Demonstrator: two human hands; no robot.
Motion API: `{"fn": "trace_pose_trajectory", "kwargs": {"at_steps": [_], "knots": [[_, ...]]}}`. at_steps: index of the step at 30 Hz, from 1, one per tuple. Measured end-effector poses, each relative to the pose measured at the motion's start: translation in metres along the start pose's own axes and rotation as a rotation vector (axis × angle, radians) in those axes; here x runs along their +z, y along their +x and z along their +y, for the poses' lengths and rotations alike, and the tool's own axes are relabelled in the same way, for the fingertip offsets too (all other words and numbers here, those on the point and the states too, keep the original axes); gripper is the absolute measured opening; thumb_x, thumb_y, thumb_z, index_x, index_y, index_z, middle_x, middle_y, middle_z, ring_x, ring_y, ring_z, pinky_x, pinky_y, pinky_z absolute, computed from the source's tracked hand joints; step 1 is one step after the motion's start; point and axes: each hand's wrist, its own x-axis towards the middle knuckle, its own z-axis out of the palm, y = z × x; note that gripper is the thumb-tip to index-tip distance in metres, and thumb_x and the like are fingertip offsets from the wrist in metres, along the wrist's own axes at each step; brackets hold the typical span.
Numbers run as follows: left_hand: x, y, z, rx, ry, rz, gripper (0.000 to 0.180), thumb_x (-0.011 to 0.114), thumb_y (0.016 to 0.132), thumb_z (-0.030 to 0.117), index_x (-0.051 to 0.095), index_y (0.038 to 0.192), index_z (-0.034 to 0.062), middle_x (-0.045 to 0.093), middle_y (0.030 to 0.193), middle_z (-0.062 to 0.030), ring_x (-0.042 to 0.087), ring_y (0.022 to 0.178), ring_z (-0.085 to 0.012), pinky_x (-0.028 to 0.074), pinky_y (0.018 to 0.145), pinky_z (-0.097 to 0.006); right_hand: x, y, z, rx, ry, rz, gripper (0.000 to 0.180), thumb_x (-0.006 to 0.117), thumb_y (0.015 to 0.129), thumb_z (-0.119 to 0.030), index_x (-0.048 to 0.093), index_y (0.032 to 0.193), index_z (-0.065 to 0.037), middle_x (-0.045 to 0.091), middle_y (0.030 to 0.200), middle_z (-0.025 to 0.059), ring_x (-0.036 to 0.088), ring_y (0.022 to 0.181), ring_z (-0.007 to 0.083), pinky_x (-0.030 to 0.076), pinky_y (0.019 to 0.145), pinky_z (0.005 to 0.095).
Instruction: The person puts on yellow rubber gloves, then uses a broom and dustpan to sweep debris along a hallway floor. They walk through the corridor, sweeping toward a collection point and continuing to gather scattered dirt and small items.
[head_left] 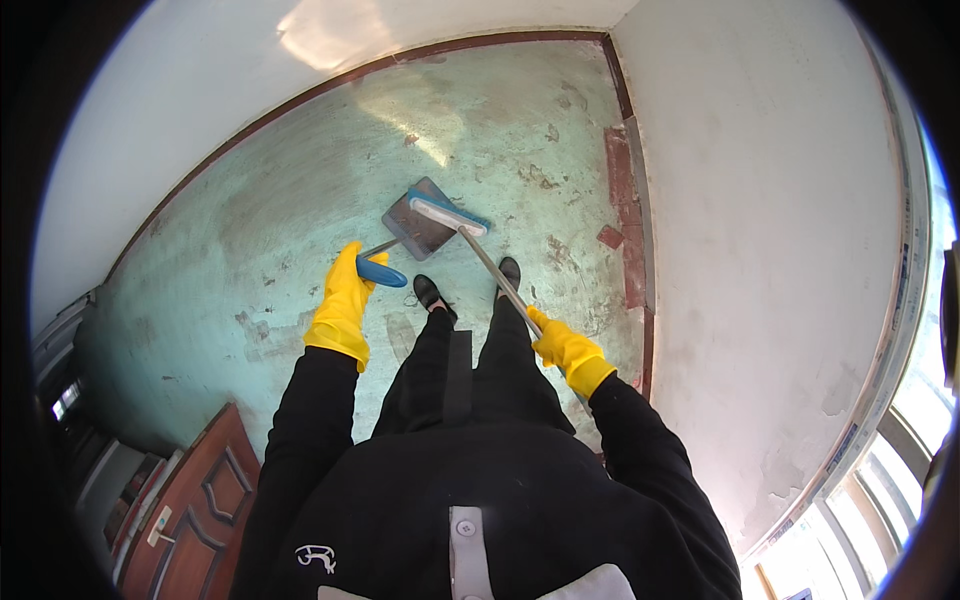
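The dustpan (pixel 420 230) lies ahead of the shoes (pixel 428 290), the left grip (pixel 348 285) grasping its handle (pixel 382 272) to their left; the broom head (pixel 448 213) overlaps it; right of them, the right grip (pixel 566 348) clasps the stick (pixel 486 261). Sweeping looks unfinished; dirt gathered, unclear.

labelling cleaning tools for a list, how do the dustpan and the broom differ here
The dustpan has a broad, dark, squarish pan, while the broom has a narrow blue-and-white head. The left hand holds the dustpan; the right hand holds the broom. Both have blue parts and metallic-looking shafts.
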Motion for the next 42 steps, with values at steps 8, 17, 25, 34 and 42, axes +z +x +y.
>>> {"fn": "trace_pose_trajectory", "kwargs": {"at_steps": [8,17,25,34,42], "knots": [[-0.061,0.012,0.028,-0.030,0.060,-0.036,0.037,0.057,0.082,0.023,0.042,0.103,-0.0032,0.061,0.085,-0.0247,0.063,0.070,-0.0318,0.054,0.059,-0.036,-0.007,-0.006,0.050,0.298,0.326,0.309,0.072,0.059,0.075,-0.002,0.027,0.138,-0.016,0.057,0.070,0.0106,0.054,0.049,0.0170,0.044,0.045,0.0287],[-0.108,0.010,0.074,0.094,0.427,-0.030,0.035,0.053,0.083,0.026,0.049,0.104,-0.0022,0.064,0.083,-0.0226,0.064,0.067,-0.0276,0.053,0.060,-0.033,0.078,0.062,-0.005,0.161,0.448,0.053,0.079,0.059,0.072,0.005,0.020,0.138,-0.011,0.053,0.063,0.0114,0.054,0.047,0.0211,0.042,0.041,0.0314],[-0.112,0.026,0.075,0.060,0.483,0.004,0.037,0.056,0.082,0.025,0.049,0.104,-0.0037,0.064,0.080,-0.0226,0.063,0.061,-0.0283,0.053,0.056,-0.033,0.090,0.028,-0.057,0.106,0.345,-0.056,0.075,0.062,0.075,-0.002,0.027,0.138,-0.017,0.056,0.069,0.0088,0.052,0.046,0.0143,0.044,0.041,0.0255],[-0.167,0.019,0.075,0.099,0.356,0.086,0.035,0.054,0.082,0.025,0.049,0.105,-0.0009,0.064,0.081,-0.0206,0.062,0.057,-0.0251,0.051,0.051,-0.031,-0.109,0.064,-0.019,0.053,0.235,0.442,0.076,0.065,0.073,-0.007,0.025,0.137,-0.007,0.057,0.074,0.0088,0.055,0.051,0.0158,0.043,0.046,0.0276],[-0.215,-0.031,0.025,0.004,0.313,0.198,0.026,0.055,0.081,0.026,0.052,0.097,0.0049,0.065,0.082,-0.0191,0.056,0.048,-0.0196,0.045,0.044,-0.026,-0.239,0.195,-0.042,0.074,0.188,0.543,0.077,0.067,0.070,-0.007,0.026,0.135,0.000,0.061,0.085,0.0149,0.059,0.057,0.0190,0.045,0.050,0.0298]]}}
